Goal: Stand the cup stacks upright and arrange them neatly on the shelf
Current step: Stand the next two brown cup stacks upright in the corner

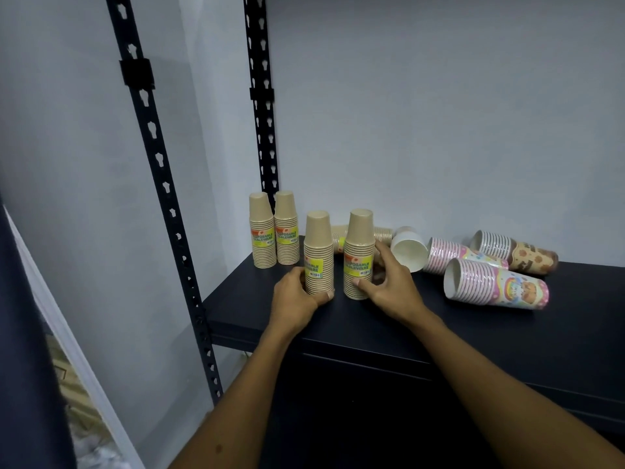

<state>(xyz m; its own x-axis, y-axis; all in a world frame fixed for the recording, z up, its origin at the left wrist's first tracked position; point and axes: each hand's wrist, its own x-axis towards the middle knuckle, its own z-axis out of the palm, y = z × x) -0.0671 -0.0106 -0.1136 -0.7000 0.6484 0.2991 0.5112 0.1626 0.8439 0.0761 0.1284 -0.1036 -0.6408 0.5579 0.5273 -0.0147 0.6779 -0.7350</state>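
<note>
Two upright kraft-brown cup stacks with yellow labels stand near the front of the dark shelf [507, 333]. My left hand [297, 296] grips the base of the left stack [318, 252]. My right hand [389, 286] wraps the base of the right stack [360, 252]. Two more brown stacks [262, 231] [286, 228] stand upright at the back left corner. Another brown stack [384, 234] lies on its side behind them, mostly hidden. A white stack [409, 248] and three patterned stacks [449, 255] [517, 253] [493, 287] lie on their sides to the right.
Black slotted shelf uprights [162, 184] [262, 96] rise at the left edge. A pale wall [439, 113] backs the shelf. The shelf's front edge [338, 343] runs below my wrists. A dark panel [20, 333] stands at the far left.
</note>
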